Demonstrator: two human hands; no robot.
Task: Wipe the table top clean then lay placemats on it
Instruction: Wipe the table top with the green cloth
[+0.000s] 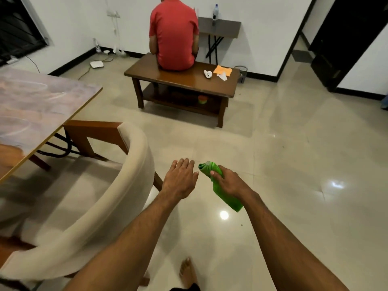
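Forearms (130,238) cut off below; right hand (227,181) grips half-hidden green cloth (226,197); left hand (180,179) spread.

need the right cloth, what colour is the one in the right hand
Bright green cloth, gripped by the right hand; head view.

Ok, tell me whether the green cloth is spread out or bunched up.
Bunched up: the right hand grips the green cloth around its middle, crumpled ends sticking out either side.
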